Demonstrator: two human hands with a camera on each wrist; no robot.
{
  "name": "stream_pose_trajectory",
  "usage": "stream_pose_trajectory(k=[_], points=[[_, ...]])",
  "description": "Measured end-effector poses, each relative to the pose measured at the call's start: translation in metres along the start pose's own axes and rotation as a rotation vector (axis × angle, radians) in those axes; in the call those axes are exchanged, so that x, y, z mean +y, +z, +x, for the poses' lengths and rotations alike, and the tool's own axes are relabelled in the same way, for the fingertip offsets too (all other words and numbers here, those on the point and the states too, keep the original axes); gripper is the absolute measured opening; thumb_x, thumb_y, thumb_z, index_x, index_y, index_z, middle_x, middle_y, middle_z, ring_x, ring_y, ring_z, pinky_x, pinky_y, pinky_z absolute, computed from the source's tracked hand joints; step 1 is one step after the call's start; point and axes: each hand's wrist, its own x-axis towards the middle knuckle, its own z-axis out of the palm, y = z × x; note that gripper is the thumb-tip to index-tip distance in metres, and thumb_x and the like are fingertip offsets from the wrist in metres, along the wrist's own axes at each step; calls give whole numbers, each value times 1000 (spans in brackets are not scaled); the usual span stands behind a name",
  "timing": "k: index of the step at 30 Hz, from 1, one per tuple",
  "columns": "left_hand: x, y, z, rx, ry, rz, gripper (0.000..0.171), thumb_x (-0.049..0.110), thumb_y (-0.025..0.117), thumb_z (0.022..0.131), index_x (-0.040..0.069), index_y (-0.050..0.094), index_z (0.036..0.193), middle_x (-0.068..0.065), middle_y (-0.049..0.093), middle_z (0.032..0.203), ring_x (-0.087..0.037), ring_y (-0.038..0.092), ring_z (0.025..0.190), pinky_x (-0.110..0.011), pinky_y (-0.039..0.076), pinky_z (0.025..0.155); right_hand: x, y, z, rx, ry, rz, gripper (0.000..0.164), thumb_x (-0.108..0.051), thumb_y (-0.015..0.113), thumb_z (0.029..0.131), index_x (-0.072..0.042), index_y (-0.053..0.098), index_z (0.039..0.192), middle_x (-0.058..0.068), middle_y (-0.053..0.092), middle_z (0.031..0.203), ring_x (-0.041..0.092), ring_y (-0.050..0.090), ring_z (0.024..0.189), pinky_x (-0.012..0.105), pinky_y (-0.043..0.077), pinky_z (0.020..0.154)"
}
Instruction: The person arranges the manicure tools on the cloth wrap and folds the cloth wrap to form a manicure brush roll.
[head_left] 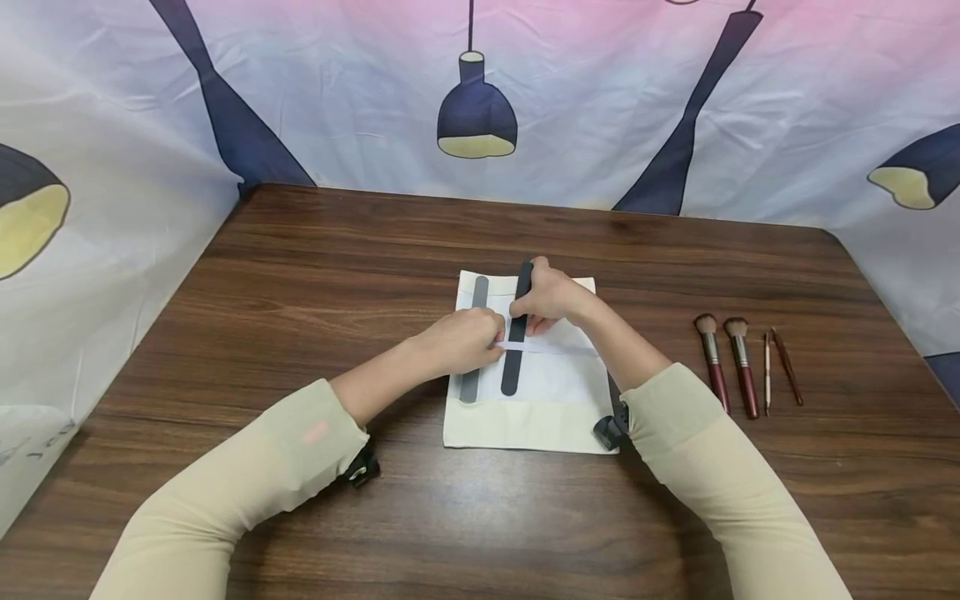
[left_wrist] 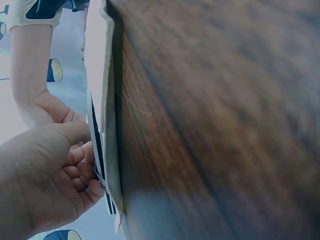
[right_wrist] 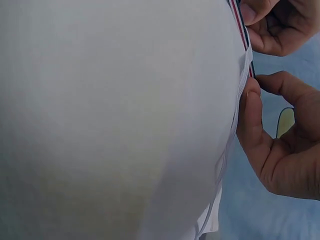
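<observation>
A cream cloth roll (head_left: 525, 425) lies unfolded on the table, with a thin white elastic band (head_left: 555, 348) across its middle. On its left part lies a grey nail file (head_left: 470, 385), partly covered by my left hand (head_left: 461, 340). The left fingers pinch the elastic band beside a dark nail file (head_left: 511, 375). My right hand (head_left: 553, 296) holds the upper part of that dark file between thumb and fingers, and the file passes under the band. In the right wrist view, the layered edge of the file (right_wrist: 242, 30) shows between both hands' fingertips.
Right of the cloth, two makeup brushes (head_left: 740, 367) with red handles lie beside a thin pale tool (head_left: 767, 375) and a thin brown tool (head_left: 787, 367). A printed fabric backdrop (head_left: 577, 108) hangs behind the wooden table (head_left: 337, 267).
</observation>
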Motion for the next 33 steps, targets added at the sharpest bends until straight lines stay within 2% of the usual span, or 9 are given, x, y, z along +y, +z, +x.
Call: stream_pose_trajectory(k=[7, 14, 18, 24, 28, 33], points=[[0, 0, -1, 1, 0, 2, 11, 10, 63, 85, 5, 56, 78, 0, 47, 65, -13, 46, 60, -25, 38, 54, 0, 6, -4, -28, -3, -19, 87, -6, 62, 80, 5, 1, 141, 14, 61, 65, 15, 59, 46, 28, 52, 52], [1, 0, -1, 0, 5, -6, 9, 9, 62, 85, 4, 58, 79, -1, 49, 67, -13, 46, 59, -24, 38, 54, 2, 8, -4, -60, 1, -78, 89, -9, 66, 80, 4, 5, 142, 12, 61, 63, 13, 58, 47, 27, 51, 53], [1, 1, 0, -1, 7, -2, 8, 9, 62, 85, 1, 61, 85, -1, 52, 70, -12, 47, 60, -24, 41, 56, 4, 7, -2, -71, -3, -144, 92, -12, 71, 79, 2, 7, 144, 11, 60, 68, 13, 58, 50, 25, 51, 54], [1, -1, 0, -5, 3, 21, 10, 10, 63, 85, 1, 63, 87, -2, 53, 70, -13, 48, 62, -25, 42, 57, 5, 8, -1, -46, 11, -216, 97, -17, 77, 75, -2, 12, 145, 12, 60, 77, 14, 59, 55, 25, 51, 53], [2, -2, -1, -5, 0, 33, 9, 11, 63, 85, 2, 62, 85, -2, 52, 69, -14, 48, 61, -25, 41, 55, 8, 4, -2, -48, 6, -156, 91, -17, 75, 77, -5, 15, 144, 14, 60, 82, 15, 60, 57, 27, 51, 56], [8, -2, -1, 5, -36, 67, 10, 15, 62, 85, 5, 62, 83, -1, 54, 71, -13, 50, 62, -26, 42, 54, 20, -20, -19, 17, -74, -3, 72, -18, 68, 84, -3, 26, 141, 18, 56, 96, 19, 62, 64, 31, 52, 63]])
